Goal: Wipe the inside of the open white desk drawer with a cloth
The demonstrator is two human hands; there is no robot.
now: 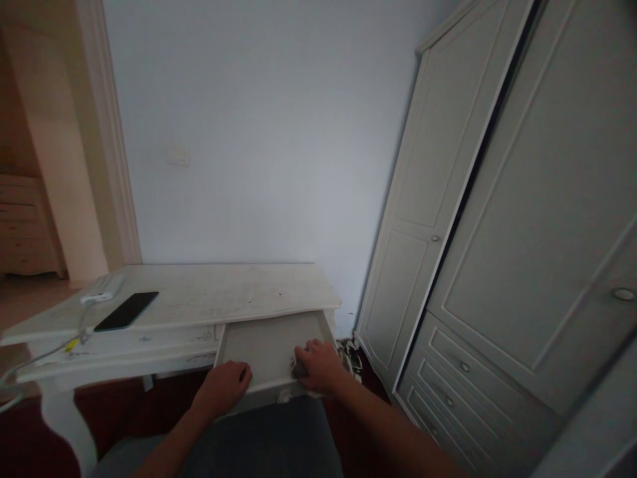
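Note:
A white drawer (pixel 271 345) stands pulled out from the right half of a worn white desk (pixel 223 289). My left hand (pixel 226 386) is closed over the drawer's front left corner, its fingers curled at the edge. Inside the right part of the drawer, near the front panel, my right hand (pixel 318 366) is closed on a small crumpled greyish cloth (pixel 297 367). Most of that cloth is hidden under my fingers. A small knob (pixel 283 396) shows on the drawer front between my hands.
A black phone (pixel 127 311) and a white adapter with a cable (pixel 103 289) lie on the desk's left end. A tall wardrobe (pixel 398 265) rises on the right. Several dark and white items (pixel 352 358) sit on the floor beside the desk. A light switch (pixel 178 157) is on the wall.

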